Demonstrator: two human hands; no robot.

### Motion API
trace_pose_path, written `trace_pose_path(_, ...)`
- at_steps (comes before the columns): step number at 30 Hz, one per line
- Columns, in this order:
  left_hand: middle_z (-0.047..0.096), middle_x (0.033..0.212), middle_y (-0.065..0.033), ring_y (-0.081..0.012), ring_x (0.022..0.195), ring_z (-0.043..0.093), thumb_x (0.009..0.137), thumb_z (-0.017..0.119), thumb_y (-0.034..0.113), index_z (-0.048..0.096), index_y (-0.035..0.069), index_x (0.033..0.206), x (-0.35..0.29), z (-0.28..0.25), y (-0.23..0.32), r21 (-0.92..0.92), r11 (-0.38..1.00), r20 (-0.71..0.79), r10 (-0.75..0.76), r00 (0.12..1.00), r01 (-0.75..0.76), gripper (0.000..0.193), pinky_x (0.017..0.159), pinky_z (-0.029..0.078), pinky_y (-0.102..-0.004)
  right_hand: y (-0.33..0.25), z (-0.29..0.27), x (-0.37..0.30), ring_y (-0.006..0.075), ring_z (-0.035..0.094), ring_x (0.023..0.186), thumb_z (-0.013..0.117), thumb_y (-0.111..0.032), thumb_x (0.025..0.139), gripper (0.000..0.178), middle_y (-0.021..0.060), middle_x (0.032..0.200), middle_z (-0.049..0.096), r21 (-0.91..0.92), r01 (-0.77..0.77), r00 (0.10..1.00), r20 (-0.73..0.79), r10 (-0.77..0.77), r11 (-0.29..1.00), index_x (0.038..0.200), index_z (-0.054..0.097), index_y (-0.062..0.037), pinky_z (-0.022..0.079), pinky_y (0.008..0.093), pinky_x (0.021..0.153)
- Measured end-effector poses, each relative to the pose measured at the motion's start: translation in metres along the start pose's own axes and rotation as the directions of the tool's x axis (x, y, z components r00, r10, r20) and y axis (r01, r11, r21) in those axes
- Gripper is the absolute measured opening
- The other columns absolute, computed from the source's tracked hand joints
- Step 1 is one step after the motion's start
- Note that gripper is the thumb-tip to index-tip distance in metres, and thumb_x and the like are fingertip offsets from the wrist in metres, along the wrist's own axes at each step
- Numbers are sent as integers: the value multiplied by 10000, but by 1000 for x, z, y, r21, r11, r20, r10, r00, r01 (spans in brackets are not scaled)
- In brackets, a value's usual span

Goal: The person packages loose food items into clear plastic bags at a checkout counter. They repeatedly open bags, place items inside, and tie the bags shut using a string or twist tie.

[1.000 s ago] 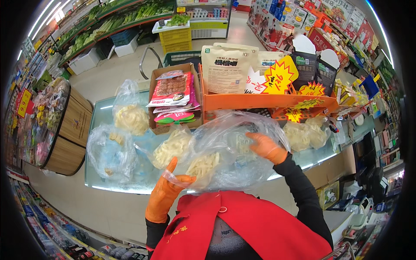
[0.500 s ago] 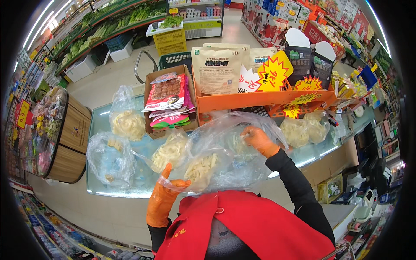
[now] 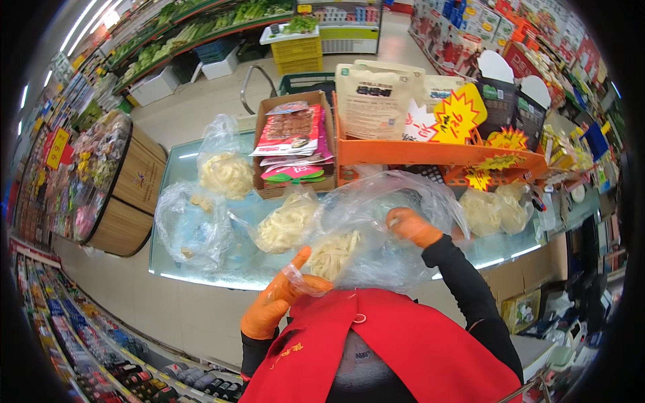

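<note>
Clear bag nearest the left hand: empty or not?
Not empty: pale noodles show through the clear bag beside the left hand.

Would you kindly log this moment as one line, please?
Left hand: gloved, clear plastic across it; right hand: gloved, curled over clear bag; pale noodle bundle: between hands; packet carton: on glass table; grips: unclear

This is a grocery shop. Leafy greens (image 3: 247, 13) fill long racks (image 3: 222, 31) beside a chilled display case (image 3: 348, 41), starburst price signs (image 3: 455, 119) stand before packaged pouches (image 3: 371, 101), and bottles (image 3: 144, 385) line the lower-left shelving.
</note>
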State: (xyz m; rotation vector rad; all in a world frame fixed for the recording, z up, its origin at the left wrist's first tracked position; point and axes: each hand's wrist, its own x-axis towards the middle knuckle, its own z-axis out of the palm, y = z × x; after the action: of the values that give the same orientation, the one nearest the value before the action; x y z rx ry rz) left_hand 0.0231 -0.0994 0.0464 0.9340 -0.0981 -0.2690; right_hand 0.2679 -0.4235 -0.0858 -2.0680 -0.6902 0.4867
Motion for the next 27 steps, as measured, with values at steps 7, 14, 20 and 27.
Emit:
trace_pose_path(7, 512, 1433, -248, -340, 1363, 482, 825, 757, 543, -21, 117, 1646, -7, 19, 9, 4, 994, 69, -108, 992, 108, 1209, 1192, 257, -459, -225, -49, -35, 157, 588, 836, 659, -18, 815, 113, 37, 955, 581, 507, 197, 967, 43, -253, 839, 916, 640, -65, 522, 309, 708)
trace_pose_path(14, 564, 1386, -242, -378, 1382, 472, 791, 772, 527, -25, 90, 1640, -3, 21, 4, -30, 999, 45, -33, 998, 35, 1244, 1205, 234, -472, -169, 45, 5, 366, 654, 956, 683, -199, 846, 197, 139, 1017, 643, -299, 529, 776, 550, -309, 794, 1008, 711, -91, 536, 436, 822)
trace_pose_path(20, 644, 1253, -237, -397, 1358, 493, 800, 719, 635, 168, -37, 1599, -26, 4, 0, -58, 990, 197, 138, 971, -129, 1180, 1216, 216, -501, -157, 21, 3, 419, 652, 817, 650, -259, 874, 230, 164, 880, 675, -580, 291, 951, 266, -161, 761, 1006, 722, -85, 537, 493, 722)
trace_pose_path(27, 652, 1245, -268, -404, 1280, 559, 779, 662, 763, 543, -80, 1396, -74, -42, 51, 191, 910, 708, 132, 694, -367, 1052, 1138, 258, -492, -242, 31, -25, 363, 669, 814, 674, -256, 867, 208, 150, 877, 671, -510, 532, 839, 215, -499, 675, 931, 637, -62, 533, 472, 693)
